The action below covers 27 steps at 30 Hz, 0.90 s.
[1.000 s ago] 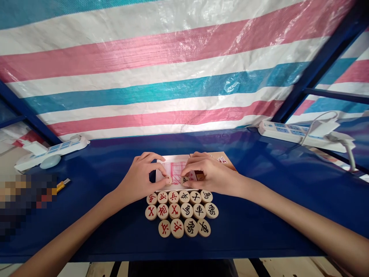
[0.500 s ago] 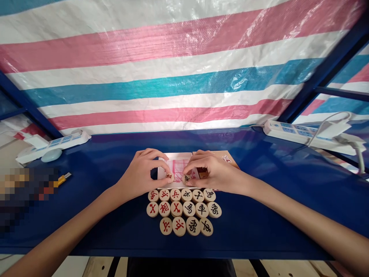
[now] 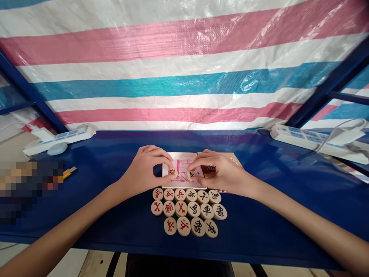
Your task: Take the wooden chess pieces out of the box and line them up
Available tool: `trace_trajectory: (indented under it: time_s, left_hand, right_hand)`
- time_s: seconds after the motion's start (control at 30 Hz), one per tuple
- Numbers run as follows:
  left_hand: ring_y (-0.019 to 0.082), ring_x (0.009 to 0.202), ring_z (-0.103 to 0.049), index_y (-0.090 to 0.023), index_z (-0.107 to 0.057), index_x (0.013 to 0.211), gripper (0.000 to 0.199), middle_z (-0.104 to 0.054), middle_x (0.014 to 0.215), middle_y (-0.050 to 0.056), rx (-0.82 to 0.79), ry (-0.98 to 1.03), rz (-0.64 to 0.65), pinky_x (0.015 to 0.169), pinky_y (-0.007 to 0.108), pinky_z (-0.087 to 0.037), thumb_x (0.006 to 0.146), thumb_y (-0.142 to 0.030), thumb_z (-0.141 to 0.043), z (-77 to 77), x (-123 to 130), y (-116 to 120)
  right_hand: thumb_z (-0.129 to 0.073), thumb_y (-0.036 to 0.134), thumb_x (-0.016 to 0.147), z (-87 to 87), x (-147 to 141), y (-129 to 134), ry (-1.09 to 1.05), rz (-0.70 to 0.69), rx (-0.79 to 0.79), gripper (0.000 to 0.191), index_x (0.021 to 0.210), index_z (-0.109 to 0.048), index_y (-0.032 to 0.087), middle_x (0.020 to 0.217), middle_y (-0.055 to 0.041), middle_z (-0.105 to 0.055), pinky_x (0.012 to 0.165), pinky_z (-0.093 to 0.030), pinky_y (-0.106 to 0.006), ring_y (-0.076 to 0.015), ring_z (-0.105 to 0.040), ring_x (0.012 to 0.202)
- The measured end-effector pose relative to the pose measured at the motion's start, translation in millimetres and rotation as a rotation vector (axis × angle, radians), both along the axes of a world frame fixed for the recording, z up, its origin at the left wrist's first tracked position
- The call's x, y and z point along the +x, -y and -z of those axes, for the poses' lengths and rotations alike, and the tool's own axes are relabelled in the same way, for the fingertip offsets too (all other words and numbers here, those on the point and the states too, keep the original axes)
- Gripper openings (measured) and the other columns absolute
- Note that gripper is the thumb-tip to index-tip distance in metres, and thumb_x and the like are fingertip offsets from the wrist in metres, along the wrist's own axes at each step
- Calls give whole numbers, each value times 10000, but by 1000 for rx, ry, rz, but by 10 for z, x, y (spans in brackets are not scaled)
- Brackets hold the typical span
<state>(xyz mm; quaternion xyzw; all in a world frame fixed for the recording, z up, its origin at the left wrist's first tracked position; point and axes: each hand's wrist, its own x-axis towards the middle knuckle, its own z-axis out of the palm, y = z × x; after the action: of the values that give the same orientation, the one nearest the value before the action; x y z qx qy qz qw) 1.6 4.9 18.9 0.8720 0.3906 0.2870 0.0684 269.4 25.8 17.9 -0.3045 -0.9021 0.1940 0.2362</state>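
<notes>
Between thumb and fingers, my left hand [image 3: 148, 169] pinches a round wooden Chinese chess piece with a red character [image 3: 173, 172]. A similar piece with a black character [image 3: 191, 175] is pinched in my right hand [image 3: 220, 171]. Both pieces are tilted, a short way apart, over an open white box [image 3: 184, 187] with a pink-lined sheet [image 3: 182, 165] in it. Nearer to me, several more pieces lie face up in three rows, red-marked ones [image 3: 168, 209] on the left and black-marked ones [image 3: 207, 211] on the right. The box's inside is partly hidden by my fingers.
A brown box lid [image 3: 235, 159] lies behind my right hand. White power strips stand at the left [image 3: 62, 138] and right [image 3: 305, 140] of the blue table [image 3: 115, 223]. A pale mouse-like object [image 3: 57, 149] and a yellow cutter [image 3: 69, 172] are on the left. A striped sheet [image 3: 173, 84] hangs behind.
The view has shifted slightly, so the table things sit a little further right. Both hands still pinch their pieces over the box; the left one's red character now faces me more.
</notes>
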Motion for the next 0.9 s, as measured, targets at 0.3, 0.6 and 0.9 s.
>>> trace_trajectory:
  time_s: [0.3, 0.6, 0.9]
  left_hand:
    - [148, 935, -692, -230, -684, 1041, 207, -746, 1021, -12, 76, 334, -28, 867, 300, -521, 839, -186, -686, -123, -39, 129]
    - [125, 881, -694, -219, -646, 1131, 311, -744, 1045, -7, 304, 281, 53, 805, 292, -510, 836, -139, -706, 135, 186, 242]
    - [96, 771, -658, -205, -674, 1107, 309, -737, 999, -1, 301, 305, 69, 741, 263, -506, 816, -196, -777, 157, 113, 290]
  right_hand:
    - [-637, 271, 884, -81, 11, 156, -308, 85, -132, 361, 1243, -608, 255, 1073, -47, -633, 710, -579, -280, -163, -656, 900]
    - [-628, 151, 853, -14, -70, 329, -206, 3, 304, 613, 1438, -451, 192, 1128, -83, -606, 820, -562, -356, -182, -615, 936]
    - [-670, 111, 846, 25, -102, 400, -239, -63, 411, 609, 1421, -471, 146, 1178, -111, -601, 859, -552, -329, -198, -603, 1034]
